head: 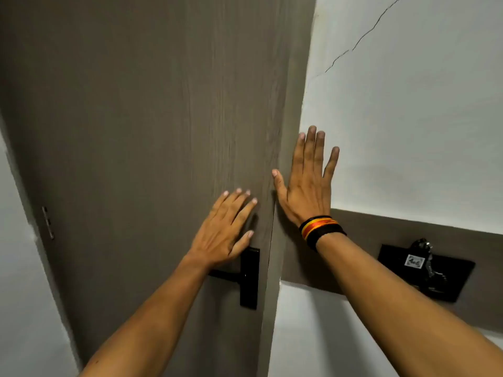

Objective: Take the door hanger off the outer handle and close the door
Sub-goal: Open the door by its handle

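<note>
The grey-brown wooden door point(141, 131) fills the left and middle of the view, its right edge meeting the frame point(292, 110). My left hand point(223, 229) lies flat and empty on the door, just above the black lever handle point(246, 278). My right hand point(307, 183) is spread flat across the frame and the white wall, with a striped band on the wrist. No door hanger is visible on this handle or in either hand.
A white wall point(408, 118) with a thin crack runs to the right. A grey-brown band crosses it, carrying a black panel point(424, 273) with a dark object hung on it. A hinge point(47, 223) shows at the door's left edge.
</note>
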